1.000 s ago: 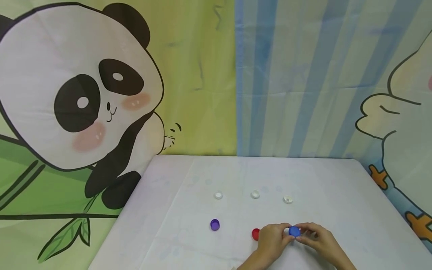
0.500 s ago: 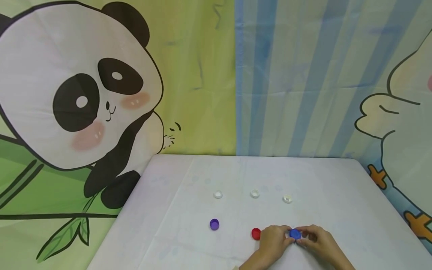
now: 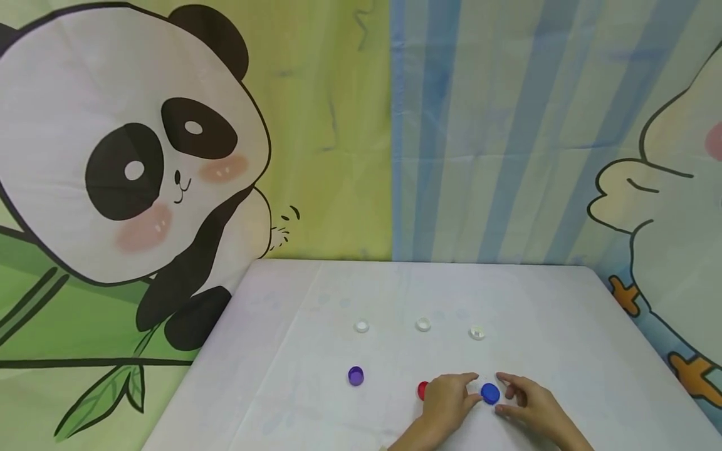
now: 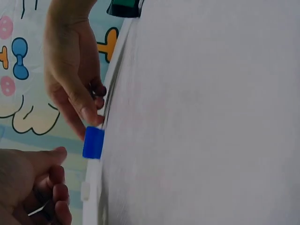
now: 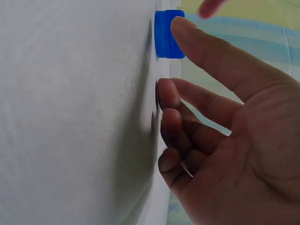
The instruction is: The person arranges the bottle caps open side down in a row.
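Note:
A round blue bottle cap (image 3: 490,393) stands on the white table between the two hands. The left hand (image 3: 448,401) is just left of it, thumb and index finger spread and the thumb tip close to its edge. On the other side the right hand (image 3: 530,404) also has thumb and index parted around a gap, its other fingers loosely curled. In the left wrist view the left hand (image 4: 35,187) is clear of the blue cap (image 4: 93,142). The right wrist view has the right thumb overlapping the cap (image 5: 164,35); contact cannot be told. Neither hand grips anything.
Partly behind the left hand lies a red cap (image 3: 422,391). Farther left is a purple cap (image 3: 355,376), hollow side up. Three small whitish round pieces form a row behind: left piece (image 3: 361,326), middle piece (image 3: 423,324), right piece (image 3: 477,332). A printed curtain (image 3: 338,156) hangs behind the table.
Both hands held the blue cap between their fingertips earlier. The cap has come down toward the near side onto the table, and the fingers have parted from it.

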Tool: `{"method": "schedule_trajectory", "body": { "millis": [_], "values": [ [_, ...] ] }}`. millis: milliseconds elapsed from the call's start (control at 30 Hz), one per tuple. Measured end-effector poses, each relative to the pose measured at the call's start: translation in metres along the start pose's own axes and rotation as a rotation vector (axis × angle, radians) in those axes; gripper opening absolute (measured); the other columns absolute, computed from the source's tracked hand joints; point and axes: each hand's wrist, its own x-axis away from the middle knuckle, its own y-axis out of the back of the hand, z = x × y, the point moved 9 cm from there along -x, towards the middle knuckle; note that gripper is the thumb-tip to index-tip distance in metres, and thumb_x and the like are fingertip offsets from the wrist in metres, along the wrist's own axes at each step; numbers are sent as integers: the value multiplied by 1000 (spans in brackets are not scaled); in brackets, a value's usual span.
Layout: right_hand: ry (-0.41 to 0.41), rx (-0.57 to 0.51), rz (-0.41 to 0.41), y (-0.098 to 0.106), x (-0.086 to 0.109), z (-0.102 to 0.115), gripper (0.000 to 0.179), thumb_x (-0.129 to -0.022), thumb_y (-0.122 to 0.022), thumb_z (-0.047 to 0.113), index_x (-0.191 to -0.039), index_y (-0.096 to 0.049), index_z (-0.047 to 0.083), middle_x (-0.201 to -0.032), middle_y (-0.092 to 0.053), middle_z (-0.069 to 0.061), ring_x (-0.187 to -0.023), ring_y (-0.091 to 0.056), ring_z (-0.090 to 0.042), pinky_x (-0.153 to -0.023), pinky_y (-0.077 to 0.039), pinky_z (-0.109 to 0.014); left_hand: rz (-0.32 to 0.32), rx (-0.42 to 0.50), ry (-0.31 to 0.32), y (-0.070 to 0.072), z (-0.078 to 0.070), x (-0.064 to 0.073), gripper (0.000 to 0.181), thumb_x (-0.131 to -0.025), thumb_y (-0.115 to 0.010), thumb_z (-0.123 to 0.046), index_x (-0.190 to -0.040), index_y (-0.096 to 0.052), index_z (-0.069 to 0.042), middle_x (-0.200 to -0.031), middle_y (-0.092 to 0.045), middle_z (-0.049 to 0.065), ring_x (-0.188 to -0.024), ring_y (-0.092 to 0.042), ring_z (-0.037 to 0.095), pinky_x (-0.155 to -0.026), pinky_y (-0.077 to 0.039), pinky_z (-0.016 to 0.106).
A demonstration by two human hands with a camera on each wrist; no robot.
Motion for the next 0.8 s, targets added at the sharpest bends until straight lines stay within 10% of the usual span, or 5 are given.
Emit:
{"method": "schedule_trajectory", "body": {
  "millis": [200,467,800],
  "values": [
    [-37,29,-39,10,2,17,71,-68,-76,33,-126,-49,4,-77,-52,3,-62,-41,-9,-53,-37,-19,-76,160,-28,41,27,11,26,-78,-69,-27,-103,-67,-23,-56,-46,-19,-50,-33,-10,-47,-26,6],
    [113,-48,-205,28,7,67,48,-79,-67,35,-121,-56,15,-78,-53,9,-71,-47,-4,-61,-42,-21,-223,274,122,92,82,26,20,-80,-67,-17,-100,-67,-17,-57,-47,-14,-50,-35,-7,-46,-30,8],
    [285,-200,-265,0,9,95,38,-78,-69,27,-114,-60,19,-80,-57,15,-77,-57,-1,-69,-51,-28,-66,344,146,77,93,36,30,-77,-70,-24,-106,-64,-16,-61,-48,-14,-52,-39,-5,-47,-34,11]
  ]
}}
